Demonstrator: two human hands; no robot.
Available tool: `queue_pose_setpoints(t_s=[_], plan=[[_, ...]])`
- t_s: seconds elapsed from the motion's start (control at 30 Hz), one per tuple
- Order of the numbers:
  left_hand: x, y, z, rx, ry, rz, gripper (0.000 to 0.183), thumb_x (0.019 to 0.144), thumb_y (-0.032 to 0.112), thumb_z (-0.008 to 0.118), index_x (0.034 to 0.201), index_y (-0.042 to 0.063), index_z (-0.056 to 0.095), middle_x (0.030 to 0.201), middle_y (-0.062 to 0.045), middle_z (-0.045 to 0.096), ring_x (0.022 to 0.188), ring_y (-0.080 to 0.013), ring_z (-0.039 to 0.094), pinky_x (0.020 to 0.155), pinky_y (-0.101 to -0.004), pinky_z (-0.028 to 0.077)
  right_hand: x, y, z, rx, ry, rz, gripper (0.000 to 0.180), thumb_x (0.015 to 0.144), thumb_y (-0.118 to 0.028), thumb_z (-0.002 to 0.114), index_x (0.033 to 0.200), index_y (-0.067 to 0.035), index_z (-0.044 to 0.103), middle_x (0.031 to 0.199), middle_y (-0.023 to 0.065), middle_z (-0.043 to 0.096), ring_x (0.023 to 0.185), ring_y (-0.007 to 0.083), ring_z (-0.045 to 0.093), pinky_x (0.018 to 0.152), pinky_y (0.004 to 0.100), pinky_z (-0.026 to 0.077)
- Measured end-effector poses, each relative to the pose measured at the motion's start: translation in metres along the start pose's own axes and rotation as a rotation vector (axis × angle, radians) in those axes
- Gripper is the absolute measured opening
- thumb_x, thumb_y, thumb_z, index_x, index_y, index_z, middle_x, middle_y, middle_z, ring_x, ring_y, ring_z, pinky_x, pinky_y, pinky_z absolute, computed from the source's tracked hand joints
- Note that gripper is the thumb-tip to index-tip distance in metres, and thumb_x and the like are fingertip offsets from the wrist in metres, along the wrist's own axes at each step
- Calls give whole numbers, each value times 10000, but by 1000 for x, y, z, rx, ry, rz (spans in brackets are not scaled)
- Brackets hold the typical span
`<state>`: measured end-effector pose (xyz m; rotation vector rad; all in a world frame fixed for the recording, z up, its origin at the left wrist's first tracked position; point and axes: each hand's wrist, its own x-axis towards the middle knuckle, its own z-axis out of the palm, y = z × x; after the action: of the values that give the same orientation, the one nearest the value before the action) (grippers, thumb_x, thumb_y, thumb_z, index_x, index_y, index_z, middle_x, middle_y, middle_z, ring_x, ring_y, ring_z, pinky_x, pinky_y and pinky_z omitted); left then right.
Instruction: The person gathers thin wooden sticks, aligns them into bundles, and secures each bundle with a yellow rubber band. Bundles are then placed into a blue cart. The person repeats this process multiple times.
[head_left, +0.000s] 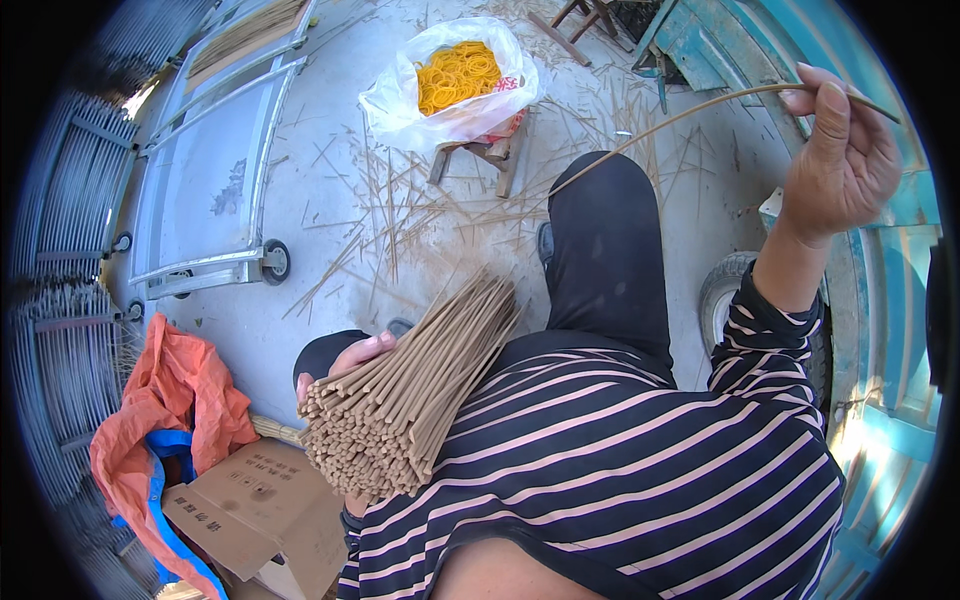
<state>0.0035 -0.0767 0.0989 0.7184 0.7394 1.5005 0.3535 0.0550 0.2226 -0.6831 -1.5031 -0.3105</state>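
Note:
A thick bundle of thin brown sticks (420, 390) lies slantwise against my striped top, its cut ends toward the lower left. My left hand (358, 358) holds it from the left; most of that hand is hidden behind the sticks. Up at the right, my right hand (844, 154) pinches one long, thin, curved stick (697, 112) between thumb and fingers. That stick bends down leftward past my dark-trousered knee. Beyond my knees, an open white plastic bag (390, 112) with yellow rubber bands (457, 75) in it rests on a small wooden stool (504, 169).
Loose sticks (390, 217) litter the concrete floor. A wheeled metal rack (259, 172) stands at the left, above an orange cloth (165, 375) and a cardboard box (262, 495). Near my right side are a tyre (724, 292) and a teal metal vehicle body (907, 202).

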Motion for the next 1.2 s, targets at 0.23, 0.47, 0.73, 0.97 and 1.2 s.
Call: queue_pose_setpoints(t_s=[0.23, 0.47, 0.73, 0.97, 1.2], plan=[[1, 0, 4, 10, -3, 16, 727, 929, 497, 123, 1169, -70, 510, 1184, -189, 543, 1126, -245, 486, 1061, -344, 281, 3, 33, -37, -149, 53, 12, 131, 866, -40, 614, 960, 50, 611, 858, 101, 655, 761, 118, 631, 674, 197, 500], [-10, 4, 5, 27, 20, 71, 724, 932, 490, 114, 1172, -68, 507, 1184, -184, 544, 1130, -237, 482, 1064, -339, 271, -65, -39, 12, 275, -729, 590, 778, 700, -194, 773, 1348, -17, 378, 1329, 125, 448, 1190, 221, 453, 973, 341, 384], [-3, 22, -10, 83, -8, -141, 737, 930, 492, 89, 1172, -66, 505, 1187, -182, 544, 1124, -247, 480, 1062, -346, 277, -141, -111, 99, 936, -1433, 452, 1122, 674, -269, 779, 1446, -38, -2, 1448, 284, 149, 1371, 401, 130, 1122, 428, 175], [4, 4, -12, 473, -168, 103, 1010, 544, 436, 792, 1326, 31, 298, 1306, -134, 405, 1221, -260, 410, 1053, -395, 329, -170, -131, 119, 904, -1055, 452, 1129, 628, -221, 805, 1427, -17, 33, 1383, 299, 252, 1291, 434, 284, 1076, 450, 263], [32, -15, 31, 604, 50, 282, 1106, 604, 264, 869, 1374, -7, 123, 1325, -159, 390, 1175, -239, 468, 990, -376, 400, -145, -93, 135, 897, -890, 393, 1102, 586, -247, 848, 1417, -49, 152, 1268, 194, 485, 1158, 349, 500, 976, 390, 403]])
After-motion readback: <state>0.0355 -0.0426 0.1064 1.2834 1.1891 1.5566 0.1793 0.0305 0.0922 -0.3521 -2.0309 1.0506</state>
